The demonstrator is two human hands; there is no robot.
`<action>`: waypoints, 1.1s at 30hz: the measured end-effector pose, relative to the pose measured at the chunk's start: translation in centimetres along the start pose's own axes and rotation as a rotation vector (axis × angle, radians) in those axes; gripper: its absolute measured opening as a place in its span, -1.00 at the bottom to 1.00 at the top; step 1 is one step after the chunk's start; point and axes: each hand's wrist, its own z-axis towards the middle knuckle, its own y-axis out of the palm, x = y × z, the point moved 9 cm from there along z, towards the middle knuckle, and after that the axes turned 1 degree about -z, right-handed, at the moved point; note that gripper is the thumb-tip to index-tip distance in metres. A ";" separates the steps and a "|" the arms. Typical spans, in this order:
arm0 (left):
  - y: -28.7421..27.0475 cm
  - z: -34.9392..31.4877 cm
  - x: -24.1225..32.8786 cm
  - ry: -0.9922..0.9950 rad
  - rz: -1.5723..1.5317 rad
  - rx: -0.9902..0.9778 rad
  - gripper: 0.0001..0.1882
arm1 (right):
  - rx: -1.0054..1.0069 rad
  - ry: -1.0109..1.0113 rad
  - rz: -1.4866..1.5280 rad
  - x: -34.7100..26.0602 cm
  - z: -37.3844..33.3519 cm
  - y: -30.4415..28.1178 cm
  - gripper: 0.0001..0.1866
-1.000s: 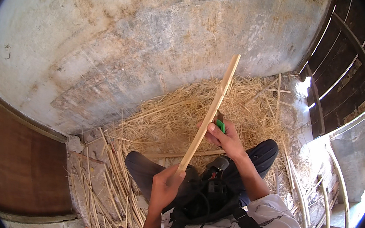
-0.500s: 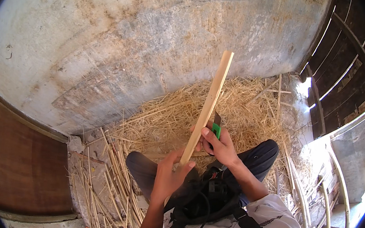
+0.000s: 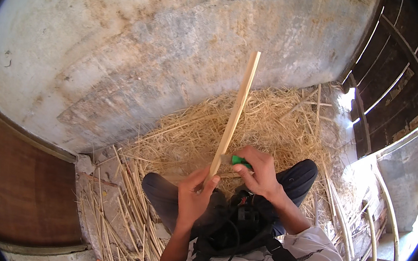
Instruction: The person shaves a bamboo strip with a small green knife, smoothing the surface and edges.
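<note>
A pale bamboo strip (image 3: 236, 110) rises at a slant in front of me, its lower end pinched between the thumb and fingers of my left hand (image 3: 196, 193). Closed around the green handle of a knife (image 3: 236, 160) is my right hand (image 3: 259, 172), just right of the strip. The short blade points left and lies at the strip's right edge, a little above my left thumb. Whether the blade touches the wood I cannot tell. My fingers hide part of the handle and the strip's bottom end.
Shavings (image 3: 271, 116) lie heaped on the floor before my crossed legs. Several thin sticks (image 3: 129, 214) are piled at my left. A stained wall (image 3: 193, 37) stands ahead, a brown door panel (image 3: 25, 177) at far left. Long bent poles (image 3: 374, 244) lean at right.
My right hand has turned the knife so its blade points left at the strip instead of upward. The strip has shifted slightly left and rotated, showing a narrower side.
</note>
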 end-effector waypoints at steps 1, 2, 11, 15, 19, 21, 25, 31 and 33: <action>-0.1 -0.1 -0.2 -0.029 -0.020 0.000 -0.65 | -0.035 -0.016 -0.052 -0.6 -0.1 0.1 -0.72; -0.1 0.0 -0.2 -0.030 -0.024 0.003 -0.65 | -0.067 -0.032 -0.105 -1.2 0.0 0.3 -0.72; -0.6 0.0 1.6 0.039 0.069 0.062 -0.67 | 0.019 -0.081 -0.318 -2.6 0.5 -0.4 -0.72; -0.8 -0.3 1.9 0.081 0.116 0.069 -0.67 | 0.026 -0.089 -0.358 -2.8 0.7 -0.5 -0.72; -1.0 -0.6 1.8 0.066 0.153 0.075 -0.68 | 0.051 -0.102 -0.384 -3.3 1.2 -1.2 -0.73; -1.0 -0.7 2.1 0.075 0.124 0.082 -0.68 | 0.056 -0.112 -0.395 -3.6 1.3 -1.3 -0.72; -1.1 -0.9 1.9 0.064 0.146 0.076 -0.69 | 0.069 -0.120 -0.399 -3.5 1.3 -1.4 -0.71; -1.4 -1.2 2.2 0.047 0.139 0.084 -0.65 | 0.081 -0.128 -0.405 -3.4 1.5 -1.3 -0.70; -1.5 -1.4 1.9 0.049 0.116 0.087 -0.64 | 0.080 -0.129 -0.407 -3.4 1.5 -1.2 -0.70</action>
